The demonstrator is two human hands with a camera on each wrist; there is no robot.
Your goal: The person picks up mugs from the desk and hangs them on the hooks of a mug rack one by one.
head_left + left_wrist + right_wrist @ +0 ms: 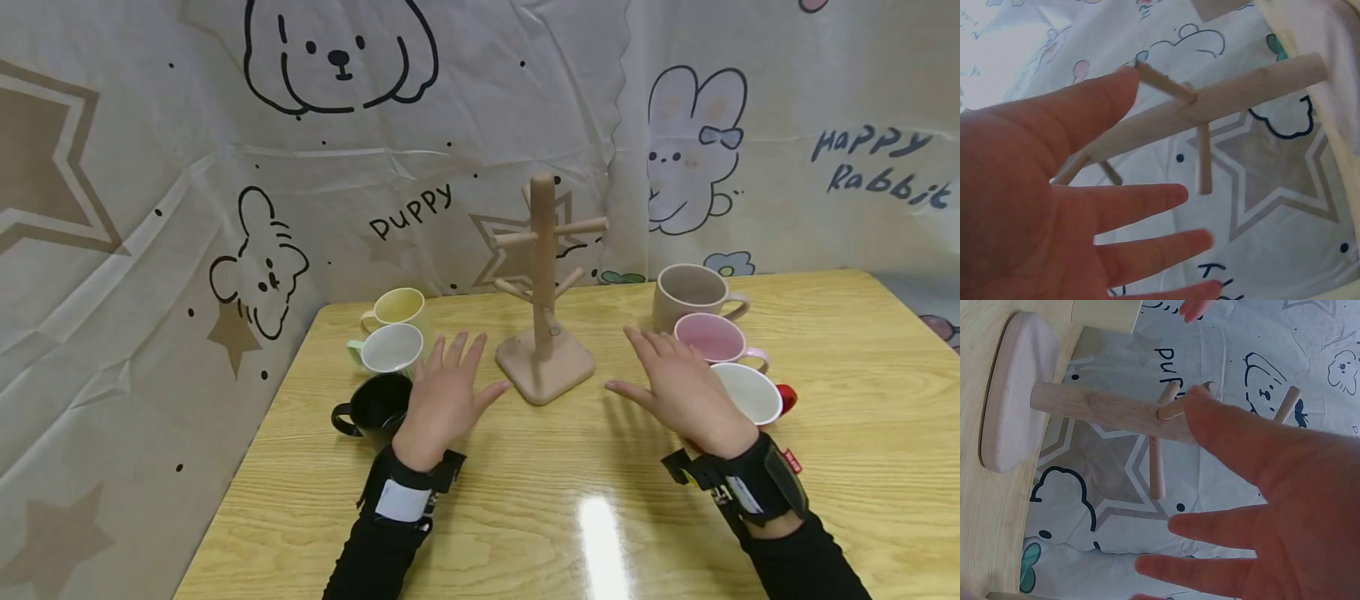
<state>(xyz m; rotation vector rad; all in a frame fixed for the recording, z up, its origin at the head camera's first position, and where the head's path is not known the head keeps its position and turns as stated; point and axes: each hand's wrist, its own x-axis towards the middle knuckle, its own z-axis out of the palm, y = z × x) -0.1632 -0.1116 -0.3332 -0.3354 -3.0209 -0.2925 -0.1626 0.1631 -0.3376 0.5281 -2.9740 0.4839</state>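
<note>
A wooden mug tree (543,292) with several pegs stands upright on its square base at the back middle of the table. Left of it, my left hand (444,400) hovers with fingers spread, overlapping the black mug (378,408) in the head view. Behind that mug are a white mug with a green handle (392,348) and a yellow mug (401,307). My right hand (686,387) is also spread and holds nothing, partly covering a white mug with a red handle (750,393). Beyond it stand a pink mug (708,336) and a greyish-beige mug (690,292).
The light wood table (525,517) reaches back to a printed cloth (480,100) with cartoon animals and stars, hanging behind and along the left. Both wrists carry black strapped cameras. Glare shows on the table's front middle.
</note>
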